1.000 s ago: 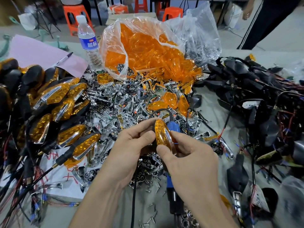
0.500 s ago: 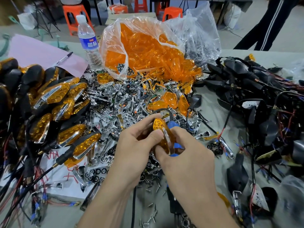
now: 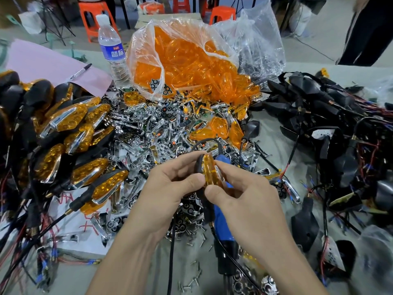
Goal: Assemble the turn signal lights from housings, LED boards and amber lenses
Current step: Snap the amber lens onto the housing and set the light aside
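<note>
The left hand (image 3: 170,188) is pinching a turn signal light (image 3: 207,177) from its left side, thumb on the near edge and curled fingers wrapping behind the black housing (image 3: 198,165). The right hand (image 3: 244,201) is closing thumb and forefinger on the opposite side, pressing against the amber lens (image 3: 209,173). Both hands are nearly closed around the piece, holding it edge-up above the table, and they are probably seating the lens into the housing. If the two hands are squeezing unevenly, the lens could be going in crooked, leaving one edge proud or cracking a clip. The trailing black wire could also be getting trapped in the seam. Directly beneath the hands a blue-handled tool (image 3: 222,222) is lying; whether the right hand is touching it I cannot tell. Beyond it a heap of chrome parts (image 3: 148,133) is spreading across the table, with finished lights (image 3: 70,120) stacking up at the left, loose wired housings (image 3: 319,99) tangling at the right, and an open bag of amber lenses (image 3: 187,60) sitting behind.
</note>
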`<action>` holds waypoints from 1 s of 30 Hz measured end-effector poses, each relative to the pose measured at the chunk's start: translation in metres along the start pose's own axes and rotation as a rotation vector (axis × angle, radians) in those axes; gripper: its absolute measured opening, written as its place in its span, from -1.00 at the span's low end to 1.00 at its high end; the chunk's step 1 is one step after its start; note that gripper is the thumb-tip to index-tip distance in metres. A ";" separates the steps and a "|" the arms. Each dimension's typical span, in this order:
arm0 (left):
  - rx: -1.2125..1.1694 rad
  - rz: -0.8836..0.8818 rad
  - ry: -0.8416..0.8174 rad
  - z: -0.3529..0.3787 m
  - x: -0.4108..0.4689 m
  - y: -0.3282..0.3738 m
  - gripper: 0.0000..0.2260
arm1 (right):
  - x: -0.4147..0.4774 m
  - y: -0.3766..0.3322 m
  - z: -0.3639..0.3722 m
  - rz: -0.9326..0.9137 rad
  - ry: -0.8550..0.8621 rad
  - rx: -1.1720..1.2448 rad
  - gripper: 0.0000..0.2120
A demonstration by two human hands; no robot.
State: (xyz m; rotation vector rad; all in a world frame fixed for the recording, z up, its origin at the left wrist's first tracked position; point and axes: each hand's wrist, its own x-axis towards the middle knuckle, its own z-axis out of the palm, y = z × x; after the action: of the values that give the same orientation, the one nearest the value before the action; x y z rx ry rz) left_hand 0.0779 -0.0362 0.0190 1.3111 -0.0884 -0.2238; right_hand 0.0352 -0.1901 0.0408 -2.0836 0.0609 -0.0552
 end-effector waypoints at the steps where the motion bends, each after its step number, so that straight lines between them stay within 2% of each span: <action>1: -0.013 0.001 0.001 0.000 0.000 0.000 -0.58 | 0.000 0.000 0.000 -0.006 -0.001 -0.017 -0.62; 6: -0.075 -0.010 -0.007 -0.001 0.000 0.001 -0.60 | 0.001 0.001 0.002 -0.014 0.001 -0.059 -0.60; 10: -0.075 -0.009 -0.011 -0.003 -0.001 0.002 -0.59 | 0.000 0.001 0.002 -0.014 0.006 -0.105 -0.73; 19: 0.028 0.003 0.062 0.005 -0.001 -0.001 -0.72 | -0.008 -0.003 0.016 -0.036 0.061 -0.236 -0.75; 22: 0.058 0.001 0.034 0.005 0.000 0.000 -0.72 | -0.013 0.000 0.023 -0.098 0.073 -0.306 -0.66; 25: 0.098 0.003 0.034 0.008 0.001 -0.001 -0.72 | -0.016 0.004 0.032 -0.172 0.206 -0.461 -0.53; 27: 0.148 0.017 0.024 0.012 0.000 -0.001 -0.74 | -0.017 0.008 0.035 -0.166 0.309 -0.366 -0.46; 30: 0.180 0.018 -0.035 0.015 -0.001 -0.004 -0.72 | -0.018 0.019 0.035 -0.017 0.230 -0.019 -0.40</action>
State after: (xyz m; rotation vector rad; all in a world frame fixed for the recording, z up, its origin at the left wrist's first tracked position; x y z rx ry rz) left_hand 0.0735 -0.0509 0.0189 1.4852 -0.1526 -0.2277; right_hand 0.0196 -0.1679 0.0065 -2.0884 0.1839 -0.3061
